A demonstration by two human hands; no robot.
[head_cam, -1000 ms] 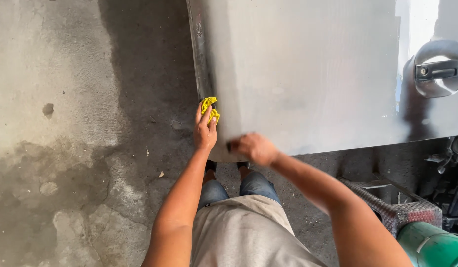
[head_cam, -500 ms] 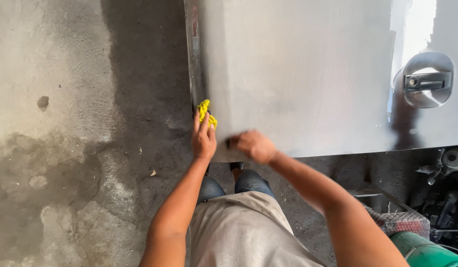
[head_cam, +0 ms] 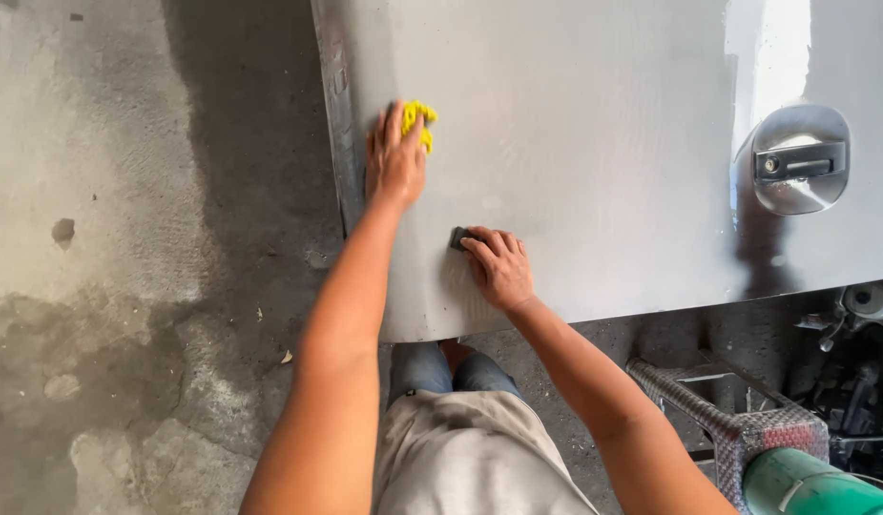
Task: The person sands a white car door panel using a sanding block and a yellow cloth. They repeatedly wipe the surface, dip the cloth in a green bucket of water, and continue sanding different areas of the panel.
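Floor: bare concrete, stained; open room at left.
Panel: grey, dull; left edge close beside left hand.
Left hand: pressed flat on yellow cloth; could slip off over that edge.
Right hand: fingers curled on dark block; lower edge near, may overshoot.
Handle: far right, well apart.

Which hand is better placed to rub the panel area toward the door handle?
Right hand, probably: it presses a dark sanding block flat on the grey panel; the left hand holds a yellow cloth near the far edge.
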